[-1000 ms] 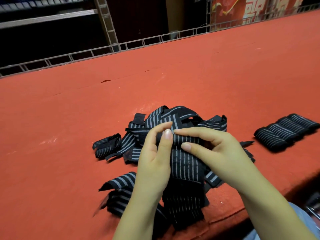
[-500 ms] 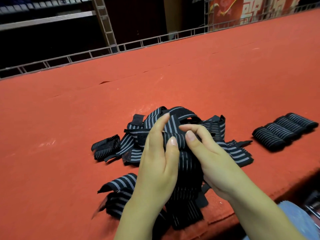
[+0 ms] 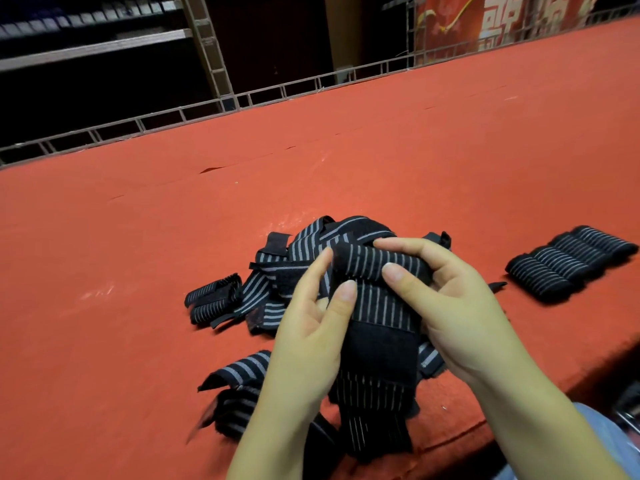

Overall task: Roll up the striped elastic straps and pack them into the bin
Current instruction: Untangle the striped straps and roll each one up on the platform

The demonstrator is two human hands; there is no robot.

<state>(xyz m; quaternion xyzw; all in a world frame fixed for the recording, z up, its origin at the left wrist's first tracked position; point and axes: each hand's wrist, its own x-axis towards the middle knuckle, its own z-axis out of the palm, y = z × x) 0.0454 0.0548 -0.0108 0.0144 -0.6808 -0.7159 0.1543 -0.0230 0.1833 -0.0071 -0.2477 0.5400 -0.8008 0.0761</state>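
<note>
While both hands grip one strap, loose straps crowd underneath.

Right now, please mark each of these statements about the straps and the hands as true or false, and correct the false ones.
1. Both hands hold the same strap. True: the left hand and the right hand both hold the partly rolled strap, whose loose end hangs toward the table edge.
2. The finished rolls lie to the left of the pile. False: the row of finished rolls lies to the right of the loose pile.
3. The table cover is red. True: the red table cover lies under everything.
4. A bin stands beside the finished rolls. False: no bin shows in this view.
5. The finished rolls are stacked in a tower. False: they lie side by side on the table.
</note>
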